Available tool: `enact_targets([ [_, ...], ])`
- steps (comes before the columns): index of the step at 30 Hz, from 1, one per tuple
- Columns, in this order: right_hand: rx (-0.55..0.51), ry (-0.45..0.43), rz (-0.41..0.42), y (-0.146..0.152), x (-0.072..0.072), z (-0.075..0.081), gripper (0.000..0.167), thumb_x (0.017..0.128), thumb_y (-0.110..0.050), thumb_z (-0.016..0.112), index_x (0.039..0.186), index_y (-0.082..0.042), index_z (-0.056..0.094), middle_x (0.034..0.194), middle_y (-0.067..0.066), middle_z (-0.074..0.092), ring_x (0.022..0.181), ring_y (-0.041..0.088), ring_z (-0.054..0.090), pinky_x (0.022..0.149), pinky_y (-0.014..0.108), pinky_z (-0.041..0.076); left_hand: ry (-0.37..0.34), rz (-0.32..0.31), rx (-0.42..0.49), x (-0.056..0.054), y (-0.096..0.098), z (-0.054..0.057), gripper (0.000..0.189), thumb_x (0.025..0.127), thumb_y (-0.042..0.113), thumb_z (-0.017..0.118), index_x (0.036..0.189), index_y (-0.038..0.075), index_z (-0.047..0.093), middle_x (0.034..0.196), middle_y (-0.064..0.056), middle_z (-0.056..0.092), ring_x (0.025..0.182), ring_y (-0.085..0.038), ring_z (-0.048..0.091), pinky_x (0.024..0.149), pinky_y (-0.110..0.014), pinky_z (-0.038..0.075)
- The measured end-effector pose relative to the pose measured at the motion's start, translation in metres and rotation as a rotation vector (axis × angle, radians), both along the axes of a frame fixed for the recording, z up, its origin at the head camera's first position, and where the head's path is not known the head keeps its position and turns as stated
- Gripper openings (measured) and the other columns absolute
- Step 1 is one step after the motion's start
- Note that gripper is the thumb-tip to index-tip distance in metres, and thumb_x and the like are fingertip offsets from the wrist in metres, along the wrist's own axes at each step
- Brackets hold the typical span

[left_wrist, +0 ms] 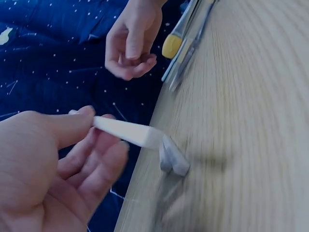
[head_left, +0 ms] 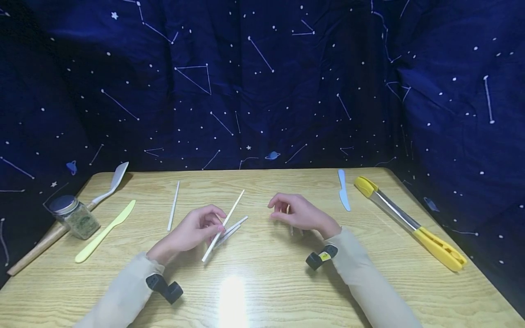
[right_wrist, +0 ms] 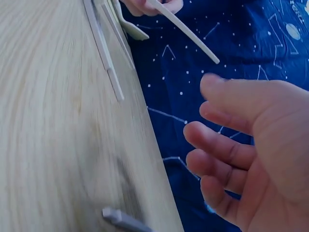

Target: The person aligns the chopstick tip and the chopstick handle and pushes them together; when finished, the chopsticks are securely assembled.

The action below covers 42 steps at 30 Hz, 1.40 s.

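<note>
My left hand [head_left: 197, 230] pinches a white chopstick [head_left: 234, 205] between thumb and fingers, holding it aslant above the table. Beneath it, two more white chopsticks [head_left: 242, 222] lie close together on the wood, partly covered by the hand and the held one. My right hand [head_left: 301, 212] hovers to the right with loosely bent fingers and nothing in them. Pale stick ends [head_left: 292, 231] show below that hand; in the right wrist view a white stick [right_wrist: 123, 220] lies at the bottom edge. Another white chopstick [head_left: 173, 206] lies left of my left hand.
On the left are a yellow-green knife [head_left: 105, 232], a glass jar of dried herbs [head_left: 79, 222] and a wooden-handled spatula [head_left: 116, 176]. A blue knife [head_left: 343, 190] and yellow-handled tongs [head_left: 395, 212] lie on the right. A dark starry cloth [head_left: 262, 114] hangs behind the table.
</note>
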State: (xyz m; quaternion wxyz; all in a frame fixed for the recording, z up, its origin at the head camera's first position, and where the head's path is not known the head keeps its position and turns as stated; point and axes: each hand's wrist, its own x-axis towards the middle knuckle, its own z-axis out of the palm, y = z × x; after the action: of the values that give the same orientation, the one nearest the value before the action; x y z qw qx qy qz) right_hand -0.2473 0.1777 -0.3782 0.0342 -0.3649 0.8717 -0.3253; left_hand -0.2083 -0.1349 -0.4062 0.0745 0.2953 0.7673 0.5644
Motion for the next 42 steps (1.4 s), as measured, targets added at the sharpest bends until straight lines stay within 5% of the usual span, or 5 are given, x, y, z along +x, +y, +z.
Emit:
enact_targets([
  [5,0.018,-0.015,-0.001,0.006,-0.004,-0.001,0.016,0.089,-0.006,0.066,0.104,-0.003,0.063,0.079,0.004,0.063,0.068,0.009,0.053,0.063,0.021,0.047,0.047,0.104,0.032,-0.007,-0.007,0.001,0.022,0.091,-0.003,0.06,0.112,-0.008,0.056,0.088,-0.031,0.064,0.056,-0.016,0.059,0.049,-0.036,0.054],
  [11,0.115,-0.056,0.008,0.01,-0.006,-0.001,0.021,0.085,0.001,0.066,0.105,-0.003,0.064,0.076,0.002,0.059,0.063,0.007,0.05,0.063,0.021,0.046,0.016,0.197,0.049,-0.012,-0.019,0.007,0.022,0.092,-0.002,0.058,0.112,-0.012,0.057,0.095,-0.034,0.063,0.056,-0.01,0.057,0.05,-0.033,0.054],
  [19,0.23,-0.075,0.01,0.017,-0.008,-0.003,0.025,0.08,0.008,0.064,0.1,-0.006,0.066,0.072,0.0,0.058,0.059,0.006,0.047,0.059,0.02,0.042,0.056,0.266,0.01,-0.021,-0.037,0.007,0.023,0.09,-0.001,0.062,0.112,-0.008,0.059,0.089,-0.03,0.062,0.058,-0.011,0.058,0.052,-0.033,0.055],
  [31,0.27,-0.069,0.017,0.023,-0.008,-0.003,0.036,0.073,0.018,0.057,0.097,-0.007,0.068,0.073,0.003,0.06,0.064,0.007,0.048,0.059,0.019,0.042,0.153,0.38,-0.127,-0.027,-0.056,0.0,0.033,0.082,-0.001,0.07,0.114,-0.005,0.061,0.091,-0.017,0.065,0.072,-0.008,0.054,0.062,-0.022,0.047],
  [42,0.272,-0.047,0.007,0.022,-0.007,-0.006,0.036,0.068,0.02,0.055,0.091,-0.006,0.067,0.072,0.005,0.061,0.064,0.007,0.05,0.059,0.018,0.044,0.222,0.422,-0.248,-0.032,-0.065,-0.01,0.038,0.08,-0.004,0.072,0.115,-0.006,0.06,0.098,-0.018,0.065,0.09,-0.029,0.057,0.074,-0.032,0.052],
])
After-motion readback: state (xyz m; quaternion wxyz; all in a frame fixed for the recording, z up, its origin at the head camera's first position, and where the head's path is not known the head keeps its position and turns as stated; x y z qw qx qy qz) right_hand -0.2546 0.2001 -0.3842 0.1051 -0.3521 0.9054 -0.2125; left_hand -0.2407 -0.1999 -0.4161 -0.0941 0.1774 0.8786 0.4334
